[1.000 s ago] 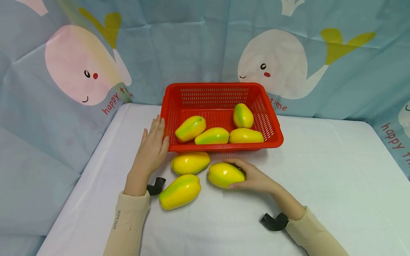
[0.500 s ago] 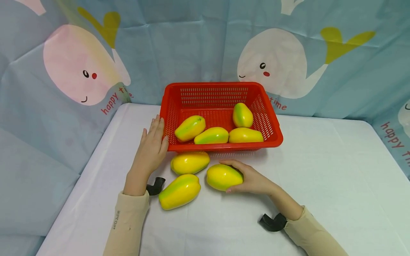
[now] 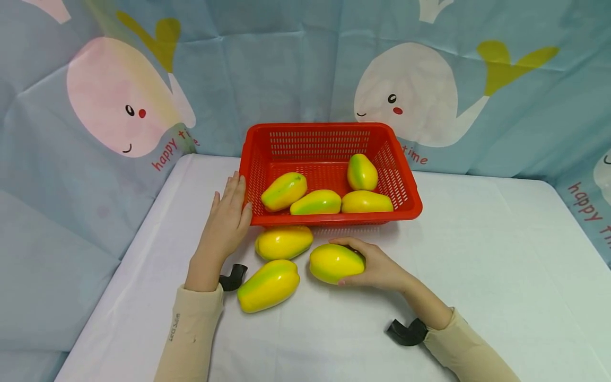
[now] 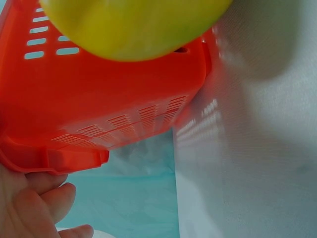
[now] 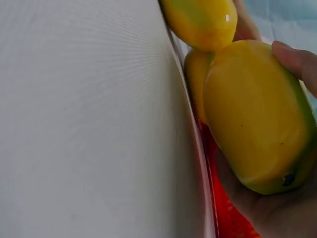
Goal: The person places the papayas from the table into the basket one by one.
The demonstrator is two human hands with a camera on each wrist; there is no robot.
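Observation:
My right hand (image 3: pixel 382 269) grips a yellow-green papaya (image 3: pixel 335 263) from its right side, thumb at the near side and fingers over the far side. In the right wrist view this papaya (image 5: pixel 257 114) shows its dark stem end between thumb and fingers. My left hand (image 3: pixel 223 220) lies with straight fingers along the left rim of a red basket (image 3: pixel 334 218); the left wrist view has its fingertips (image 4: pixel 59 198) under the rim. Two more papayas lie on the table, one (image 3: pixel 284 243) right before the basket and one (image 3: pixel 269 286) nearer me.
Inside the basket lie several papayas, among them an upright one (image 3: pixel 362 173) at the right and one (image 3: pixel 284 192) at the left. A white cloth (image 3: pixel 477 254) covers the table. Behind it hangs a blue curtain (image 3: pixel 286 69) with whale prints, close to the basket's back.
The papaya in my right hand has turned slightly, its green patch rolling out of sight, and has come a touch nearer me. My left hand and the basket stay in place.

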